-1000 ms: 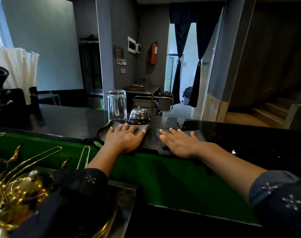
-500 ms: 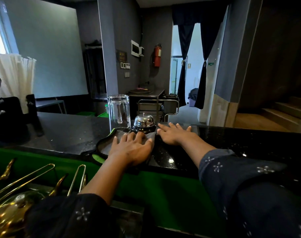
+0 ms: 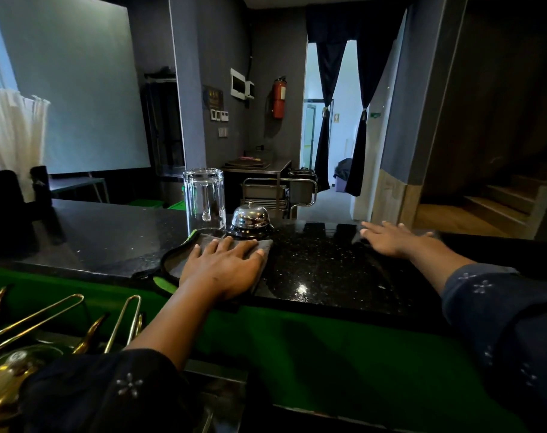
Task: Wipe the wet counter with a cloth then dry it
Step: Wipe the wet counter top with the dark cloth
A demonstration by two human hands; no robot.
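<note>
Head view, the only one.

Black speckled counter (image 3: 322,264) runs across the middle of the frame. Glossy glints show right of centre, which reads as water still on it.

Left hand (image 3: 224,270), centre-left: palm down, fingers spread flat, pressing on the grey cloth (image 3: 203,245). Not clenched, not pinching; the cloth is pinned under the palm. It lies on the counter's near edge, dark trim showing at its left, one corner poking out past the fingertips toward the right.

Just above the cloth: upturned glass mug (image 3: 204,201) and chrome service bell (image 3: 249,217). The cloth's far edge is touching or nearly touching the mug's base; cannot tell which.

Right hand (image 3: 391,240), right of centre, at the counter's far edge: flat, fingers extended and released. Whether a second cloth lies beneath it cannot be told; the surface there is dark.

Lower left: brass pots and long handles (image 3: 31,320), below the counter, clear of the work.

Judgement: the wet-wipe step is in hand; drying not yet begun. The next move calls for sliding the cloth rightward over the glinting patch, keeping pressure even and steering clear of mug and bell.
</note>
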